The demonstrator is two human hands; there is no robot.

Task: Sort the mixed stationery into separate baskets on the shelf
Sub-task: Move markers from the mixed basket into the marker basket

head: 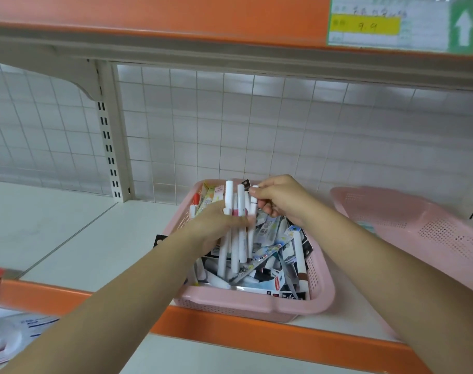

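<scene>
This is a shop aisle. Above the left hand (213,225) and right hand (281,198) runs an orange shelf edge (176,12) carrying a price label (365,24) marked 9.9 on yellow. Behind the hands stand a white wire-grid back panel (257,125) and a slotted upright (108,136). Beneath them a pink basket (257,303) holds packaged stationery (270,238). Right of the right hand sits a second pink basket (419,225).

The left hand (216,225) gripped white pens (234,249) above the pink basket (257,306). At its 2 o'clock, the right hand (281,198) pinched one pen (253,205).
</scene>
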